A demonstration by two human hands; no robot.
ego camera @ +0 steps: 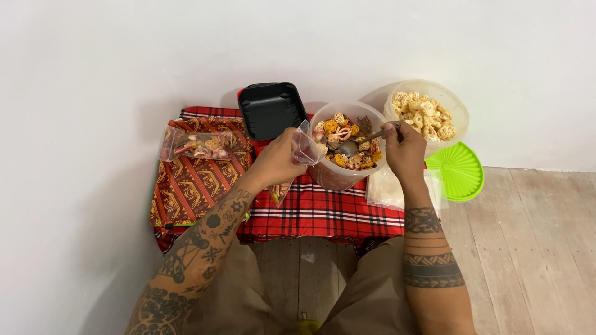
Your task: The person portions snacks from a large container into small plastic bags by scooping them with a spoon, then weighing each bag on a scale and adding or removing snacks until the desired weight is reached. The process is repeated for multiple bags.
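My left hand (278, 160) holds a small clear plastic bag (304, 146) open at the rim of a clear tub (323, 175) filled with mixed coloured crackers (347, 139). My right hand (403, 152) grips a metal spoon (357, 144) whose bowl rests in those crackers. Both hands are over a red plaid cloth (323, 214).
A filled, sealed bag of crackers (197, 144) lies on a patterned red cloth (192, 183) at the left. A black tray (272, 110) leans at the wall. A second tub of pale crackers (427, 115), a green lid (459, 170) and a stack of clear bags (388, 189) sit at the right.
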